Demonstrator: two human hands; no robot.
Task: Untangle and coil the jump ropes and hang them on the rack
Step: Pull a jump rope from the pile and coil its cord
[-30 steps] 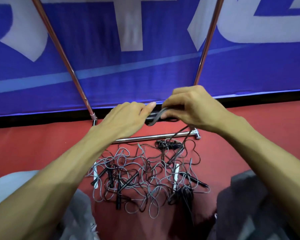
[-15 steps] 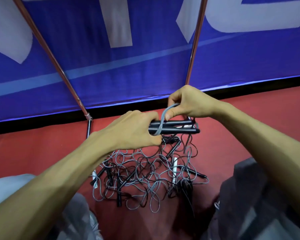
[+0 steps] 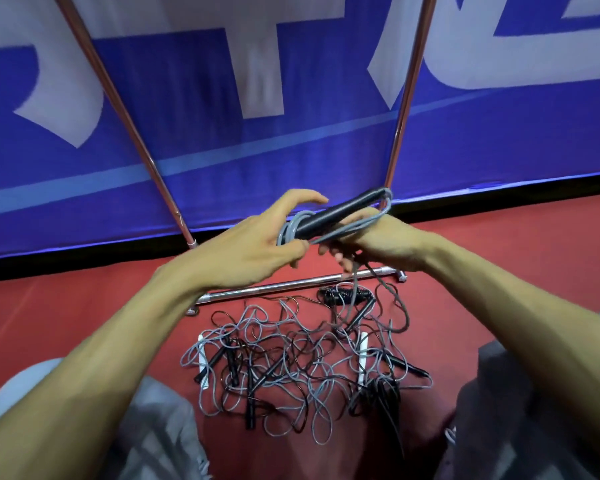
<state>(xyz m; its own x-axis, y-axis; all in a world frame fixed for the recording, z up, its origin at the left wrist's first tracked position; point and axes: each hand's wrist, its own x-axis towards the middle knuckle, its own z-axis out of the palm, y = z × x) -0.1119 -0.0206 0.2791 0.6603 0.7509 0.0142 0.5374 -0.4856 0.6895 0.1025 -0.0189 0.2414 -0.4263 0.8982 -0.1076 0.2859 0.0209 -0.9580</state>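
The black handles (image 3: 336, 213) of one jump rope lie together, slanting toward 1 o'clock, just above the frame's centre. Their grey cord (image 3: 291, 227) is looped round the lower end. The left hand (image 3: 253, 247) pinches that cord, forefinger raised. The right hand (image 3: 381, 239) curls under the handles, gripping them. A strand drops toward 6 o'clock into the tangled rope pile (image 3: 291, 362) on the red floor (image 3: 84, 306). The rack's chrome base bar (image 3: 274, 289) lies between the hands and the pile, its uprights (image 3: 409, 91) rising toward 11 and 1 o'clock.
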